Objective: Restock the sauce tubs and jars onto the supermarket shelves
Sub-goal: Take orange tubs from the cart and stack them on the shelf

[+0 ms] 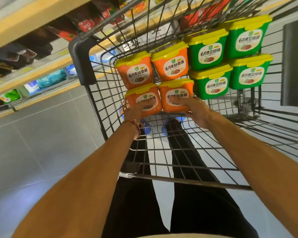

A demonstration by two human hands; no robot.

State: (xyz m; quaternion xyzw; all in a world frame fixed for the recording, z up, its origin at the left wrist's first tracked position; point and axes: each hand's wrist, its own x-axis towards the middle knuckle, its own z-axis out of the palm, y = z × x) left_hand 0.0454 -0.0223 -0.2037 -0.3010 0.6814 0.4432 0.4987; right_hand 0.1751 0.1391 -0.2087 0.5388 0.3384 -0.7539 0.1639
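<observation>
Pick-up stage: both hands set on the two nearest orange sauce tubs inside the black wire shopping trolley (86,62).

Left hand (133,112) has its grip closed over the near-left orange plastic tub with yellow lid (143,98); right hand (193,109) has its grip closed round the near-right orange plastic tub with yellow lid (177,95). Both tubs sit in the trolley basket, touching each other and two further orange tubs (151,67) behind; four green plastic tubs with yellow lids (229,55) stand just beside them to the right. Yellow-edged supermarket shelves (33,19) lie to the left, part stocked. Judgement: nothing is shelved from this batch; the next move calls for lifting both tubs clear of the wire sides and turning left to the shelf.
</observation>
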